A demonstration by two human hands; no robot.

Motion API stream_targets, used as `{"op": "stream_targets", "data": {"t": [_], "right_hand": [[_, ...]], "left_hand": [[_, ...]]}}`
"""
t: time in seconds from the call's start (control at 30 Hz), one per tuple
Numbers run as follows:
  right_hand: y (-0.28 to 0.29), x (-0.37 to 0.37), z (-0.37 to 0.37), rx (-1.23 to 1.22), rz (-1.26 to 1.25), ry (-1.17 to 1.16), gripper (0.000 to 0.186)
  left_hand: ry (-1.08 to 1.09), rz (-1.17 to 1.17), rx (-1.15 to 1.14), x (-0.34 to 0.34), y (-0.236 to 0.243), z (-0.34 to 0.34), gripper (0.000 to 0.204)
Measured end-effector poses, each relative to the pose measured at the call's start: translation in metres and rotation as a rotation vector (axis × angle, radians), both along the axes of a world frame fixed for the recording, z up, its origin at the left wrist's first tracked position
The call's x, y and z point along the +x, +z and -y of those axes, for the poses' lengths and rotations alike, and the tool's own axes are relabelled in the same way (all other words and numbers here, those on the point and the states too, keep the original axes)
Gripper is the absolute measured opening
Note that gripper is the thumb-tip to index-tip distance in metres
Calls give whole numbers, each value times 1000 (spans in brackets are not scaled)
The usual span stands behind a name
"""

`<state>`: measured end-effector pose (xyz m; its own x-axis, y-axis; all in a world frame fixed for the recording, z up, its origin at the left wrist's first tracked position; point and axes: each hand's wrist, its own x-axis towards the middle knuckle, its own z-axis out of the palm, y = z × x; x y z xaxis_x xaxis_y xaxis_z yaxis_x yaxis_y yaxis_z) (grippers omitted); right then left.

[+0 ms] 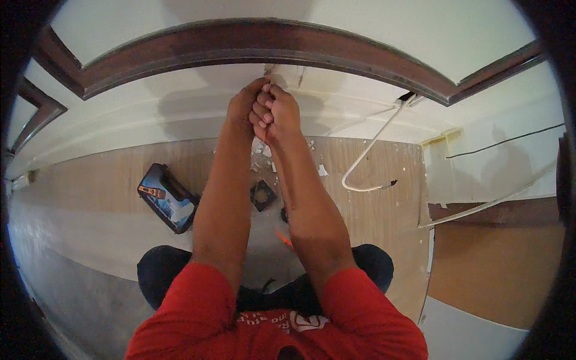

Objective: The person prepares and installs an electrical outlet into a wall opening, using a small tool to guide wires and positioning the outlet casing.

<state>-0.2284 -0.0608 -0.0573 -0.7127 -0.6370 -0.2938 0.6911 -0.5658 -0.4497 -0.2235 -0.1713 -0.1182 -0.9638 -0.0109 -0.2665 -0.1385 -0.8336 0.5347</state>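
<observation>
Quick colour tags: red, brown, off-white

Your shirt (192,309) is solid red with white print on the chest; your trousers (157,277) are near-black. Wall (198,126) ahead of you: plain off-white. Moulding (180,53): dark reddish brown. Floor (102,186): light tan, streaky wood grain, greyer toward its near left corner. Case (171,199) left of your arms: black, blue label, orange-and-dark tool picture. Chips (323,170) by the floor's wall edge: white. Square piece (263,195): black. Slim item (284,239) by your right forearm: bright orange. Cable (362,189) toward the floor's right edge: white, dark tip. Panel (492,270) beyond that edge: orange-brown.
</observation>
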Motion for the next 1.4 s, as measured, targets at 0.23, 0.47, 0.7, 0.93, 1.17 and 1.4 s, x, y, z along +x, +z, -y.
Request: {"op": "stream_targets", "data": {"t": [0.23,0.47,0.7,0.93,1.17,1.4], "right_hand": [[-3,0,-3,-11,14,-17,15],[-32,-12,-5,-177,-111,64,18],[-36,-14,0,-124,-83,50,13],[-5,-12,7,2,-74,-9,15],[5,-10,8,-22,-80,-15,17],[15,-13,7,50,-66,-14,20]], "left_hand": [[138,21,95,7,18,-21,18],[-35,-196,329,4,7,-18,22],[196,-35,228,-3,7,-25,21],[34,-173,313,-8,-2,-12,22],[91,-99,365,-25,-13,-9,27],[41,-154,439,-12,17,-15,26]]}}
